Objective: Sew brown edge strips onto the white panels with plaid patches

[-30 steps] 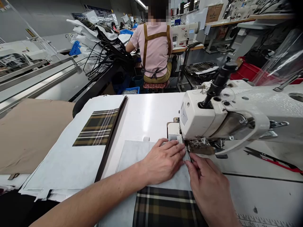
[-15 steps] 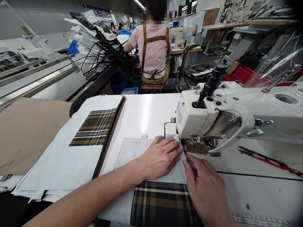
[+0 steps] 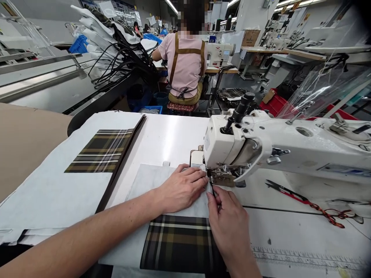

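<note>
My left hand [image 3: 184, 188] lies flat on a pale grey-white fabric panel [image 3: 136, 189], its fingertips close to the presser foot of a white sewing machine [image 3: 220, 143]. At the panel's right edge my right hand [image 3: 230, 220] pinches a dark edging strip [image 3: 213, 190] between thumb and fingers, just in front of the needle area. A plaid fabric piece [image 3: 176, 245] in black, brown and olive lies on the panel, nearer to me than my left hand. The needle itself is hidden behind the machine head and my fingers.
Stacked white panels with a plaid patch [image 3: 101, 150] lie left, beside brown fabric [image 3: 26, 143]. Red-and-black thread snips [image 3: 301, 197] rest on the machine bed at right. A printed ruler [image 3: 304, 256] runs along the table front. Ahead, a person [image 3: 188, 61] sits at another machine.
The view has turned slightly right, so everything sits further left in the picture. Both hands keep nearly the same hold and place at the machine.
</note>
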`<state>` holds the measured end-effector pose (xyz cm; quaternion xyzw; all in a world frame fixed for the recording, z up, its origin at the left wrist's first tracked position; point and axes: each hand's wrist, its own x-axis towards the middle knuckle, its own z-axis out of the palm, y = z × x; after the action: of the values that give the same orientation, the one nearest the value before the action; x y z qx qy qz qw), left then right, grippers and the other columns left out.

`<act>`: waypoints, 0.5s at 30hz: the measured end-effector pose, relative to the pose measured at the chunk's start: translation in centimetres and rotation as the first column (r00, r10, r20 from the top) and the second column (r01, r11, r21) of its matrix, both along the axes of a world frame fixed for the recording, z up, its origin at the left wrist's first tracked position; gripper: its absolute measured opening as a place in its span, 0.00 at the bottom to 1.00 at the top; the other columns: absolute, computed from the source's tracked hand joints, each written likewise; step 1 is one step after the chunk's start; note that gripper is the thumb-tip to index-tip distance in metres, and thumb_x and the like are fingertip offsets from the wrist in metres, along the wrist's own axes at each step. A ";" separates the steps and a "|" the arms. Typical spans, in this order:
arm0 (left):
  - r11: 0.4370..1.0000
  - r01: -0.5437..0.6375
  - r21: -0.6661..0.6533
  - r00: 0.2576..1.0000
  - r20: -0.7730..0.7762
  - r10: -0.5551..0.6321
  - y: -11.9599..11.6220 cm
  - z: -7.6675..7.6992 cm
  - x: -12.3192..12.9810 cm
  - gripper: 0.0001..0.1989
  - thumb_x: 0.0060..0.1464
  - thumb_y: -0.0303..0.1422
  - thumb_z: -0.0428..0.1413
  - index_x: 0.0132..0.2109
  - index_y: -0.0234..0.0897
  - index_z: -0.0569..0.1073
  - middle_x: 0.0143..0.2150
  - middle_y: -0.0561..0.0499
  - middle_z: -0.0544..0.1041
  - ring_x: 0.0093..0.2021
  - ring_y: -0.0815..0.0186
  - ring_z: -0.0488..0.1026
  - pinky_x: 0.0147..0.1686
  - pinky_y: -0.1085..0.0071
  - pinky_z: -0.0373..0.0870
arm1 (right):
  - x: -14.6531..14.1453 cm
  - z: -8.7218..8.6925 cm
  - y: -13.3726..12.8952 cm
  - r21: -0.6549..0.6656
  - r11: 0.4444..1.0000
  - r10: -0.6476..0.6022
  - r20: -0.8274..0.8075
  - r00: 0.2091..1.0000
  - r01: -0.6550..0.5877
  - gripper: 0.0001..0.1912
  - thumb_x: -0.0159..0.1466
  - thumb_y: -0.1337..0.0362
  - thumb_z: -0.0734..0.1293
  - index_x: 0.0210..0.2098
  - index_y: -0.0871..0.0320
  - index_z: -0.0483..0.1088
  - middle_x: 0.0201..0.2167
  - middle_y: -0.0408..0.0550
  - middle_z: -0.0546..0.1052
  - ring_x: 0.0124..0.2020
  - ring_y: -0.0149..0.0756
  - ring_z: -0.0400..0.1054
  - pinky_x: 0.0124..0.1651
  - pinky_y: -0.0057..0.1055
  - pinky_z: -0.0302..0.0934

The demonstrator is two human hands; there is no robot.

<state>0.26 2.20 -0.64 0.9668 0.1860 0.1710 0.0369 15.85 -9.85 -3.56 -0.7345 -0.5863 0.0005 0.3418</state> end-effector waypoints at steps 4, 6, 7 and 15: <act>1.000 -0.007 -0.005 1.000 -0.014 0.007 0.1 -0.3 0.3 0.17 0.75 0.35 0.46 0.61 0.34 0.73 0.66 0.45 0.75 0.66 0.57 0.69 0.65 0.54 0.61 | 0.1 0.3 0.2 -0.029 1.000 -0.004 -0.038 0.999 0.003 0.22 0.75 0.54 0.56 0.50 0.60 0.76 0.42 0.54 0.80 0.40 0.46 0.74 0.39 0.38 0.62; 0.999 -0.031 -0.033 0.998 -0.062 0.029 -0.2 -0.1 0.0 0.20 0.76 0.36 0.43 0.65 0.34 0.71 0.69 0.44 0.71 0.70 0.56 0.66 0.68 0.53 0.59 | 0.3 0.7 0.0 -0.062 0.998 -0.004 -0.087 0.996 -0.001 0.23 0.73 0.52 0.56 0.50 0.59 0.76 0.42 0.53 0.80 0.39 0.46 0.75 0.40 0.40 0.63; 0.997 -0.046 -0.057 0.994 -0.100 0.041 -0.5 0.1 -0.4 0.22 0.76 0.37 0.42 0.68 0.35 0.68 0.72 0.44 0.67 0.73 0.55 0.62 0.70 0.51 0.58 | 0.3 1.0 -0.3 -0.091 0.996 -0.006 -0.127 0.992 -0.005 0.24 0.72 0.50 0.57 0.51 0.58 0.76 0.41 0.52 0.80 0.38 0.46 0.74 0.39 0.40 0.64; 0.926 -0.363 -0.103 0.921 -0.194 0.339 -10.5 1.1 -14.3 0.25 0.75 0.43 0.46 0.74 0.52 0.59 0.77 0.49 0.59 0.74 0.53 0.60 0.69 0.52 0.66 | -1.9 1.2 -9.9 -0.338 0.934 -0.200 -0.756 0.623 -0.111 0.43 0.60 0.38 0.68 0.67 0.57 0.66 0.54 0.57 0.79 0.54 0.53 0.76 0.52 0.41 0.75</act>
<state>-14.06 -8.32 0.42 0.9240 0.3703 0.0770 0.0558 13.92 -19.78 -2.34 -0.7242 -0.3508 0.4155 0.4242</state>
